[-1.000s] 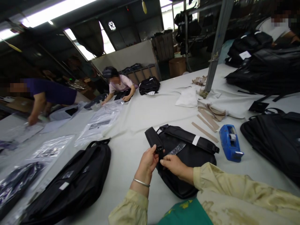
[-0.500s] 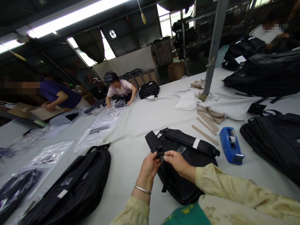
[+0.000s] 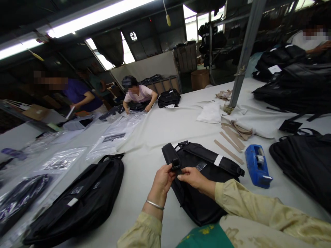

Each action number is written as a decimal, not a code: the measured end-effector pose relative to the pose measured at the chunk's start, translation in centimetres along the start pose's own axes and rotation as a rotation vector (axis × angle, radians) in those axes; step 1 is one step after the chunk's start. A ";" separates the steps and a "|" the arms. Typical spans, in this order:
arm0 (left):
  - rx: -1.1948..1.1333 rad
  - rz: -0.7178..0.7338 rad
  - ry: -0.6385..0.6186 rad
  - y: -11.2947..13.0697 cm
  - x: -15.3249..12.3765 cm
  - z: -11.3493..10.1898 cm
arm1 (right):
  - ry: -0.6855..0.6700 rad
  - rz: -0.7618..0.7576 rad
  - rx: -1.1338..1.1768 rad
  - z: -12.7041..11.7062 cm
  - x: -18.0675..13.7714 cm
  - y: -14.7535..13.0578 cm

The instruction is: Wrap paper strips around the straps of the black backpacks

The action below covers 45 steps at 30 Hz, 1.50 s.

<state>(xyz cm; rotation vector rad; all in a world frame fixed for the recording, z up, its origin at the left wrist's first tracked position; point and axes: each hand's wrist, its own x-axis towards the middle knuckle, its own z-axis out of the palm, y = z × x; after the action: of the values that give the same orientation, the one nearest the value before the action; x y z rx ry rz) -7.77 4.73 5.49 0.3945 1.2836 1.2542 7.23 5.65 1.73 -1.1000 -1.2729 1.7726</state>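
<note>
left hand (image 3: 163, 178), pinched narrow on a strap (image 3: 169, 152) beside its buckle (image 3: 176, 163); right hand (image 3: 194, 179), likewise pinching the strap. black backpack (image 3: 204, 201) lies near, left of blue tape dispenser (image 3: 256, 162). buckle adjustment appears in hand; the next move probably calls for steady fingers.

Looking out from head height, forward and down across the table (image 3: 155, 132). Close over the left hand (image 3: 163, 178), right hand (image 3: 194, 177) and bag (image 3: 198, 202), low in view; reaching far back to the windows (image 3: 191, 27). Tilted, with the post (image 3: 245, 57) aslant.
</note>
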 end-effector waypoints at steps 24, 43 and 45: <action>-0.165 0.122 0.176 4.5 1.0 0.5 | -0.510 0.103 0.171 -0.2 0.6 0.3; -0.076 -0.151 0.350 -9.8 -7.8 -4.0 | -0.257 -0.422 -1.129 -2.0 3.6 6.2; -0.110 -0.143 0.309 -10.8 -8.6 -4.0 | -0.218 -0.528 -1.168 -1.6 3.4 6.4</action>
<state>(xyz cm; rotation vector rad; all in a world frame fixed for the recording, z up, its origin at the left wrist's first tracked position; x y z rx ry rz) -4.31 -7.97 -0.36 0.0278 1.4666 1.2899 6.92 7.42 -5.51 -0.9512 -2.5686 0.6718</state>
